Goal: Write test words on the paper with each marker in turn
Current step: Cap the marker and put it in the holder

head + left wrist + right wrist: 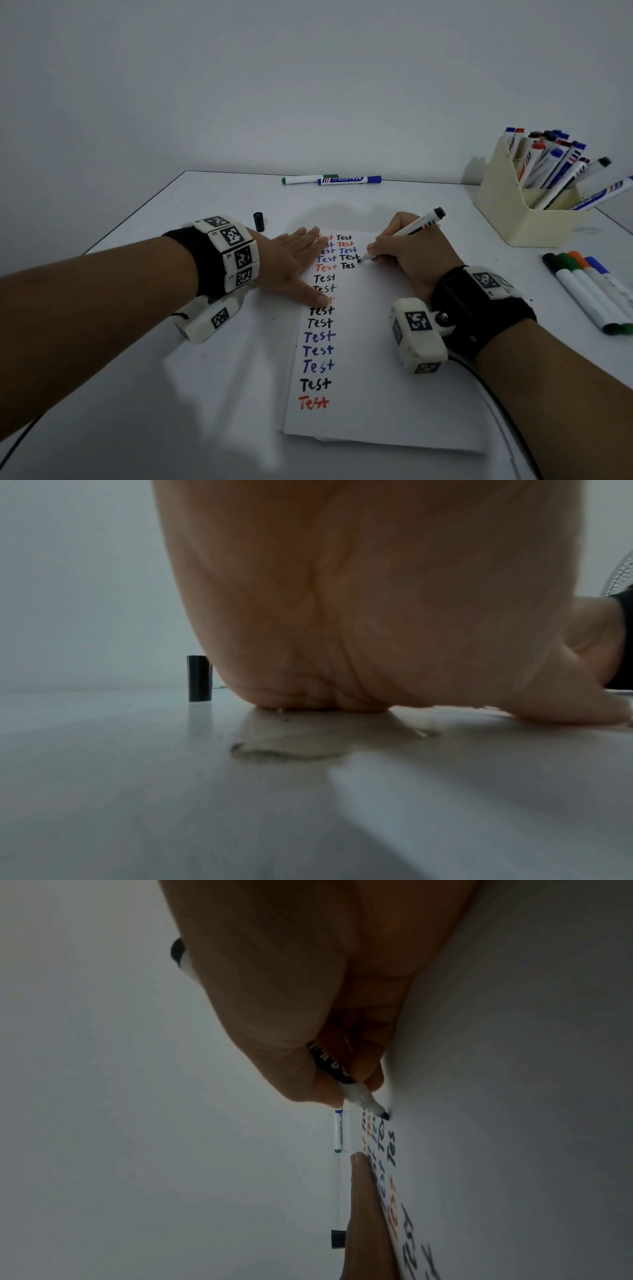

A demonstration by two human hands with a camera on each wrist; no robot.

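A white paper [373,359] lies on the table, filled with "Test" words in red, blue and black. My right hand [404,250] pinches a black marker [412,228], tip down on the paper just after a black "Tes". In the right wrist view the black marker [359,1096] has its nib on the paper [514,1123]. My left hand [294,263] lies flat with straight fingers on the paper's left edge, covering some words. The marker's black cap [259,221] stands upright beyond the left hand, and the cap [198,679] shows beside the left palm [377,601].
A cream holder [513,202] with several markers stands at the back right. Several capped markers [589,294] lie at the right edge. Green and blue markers [332,179] lie at the table's far edge. A cable runs from my right wrist.
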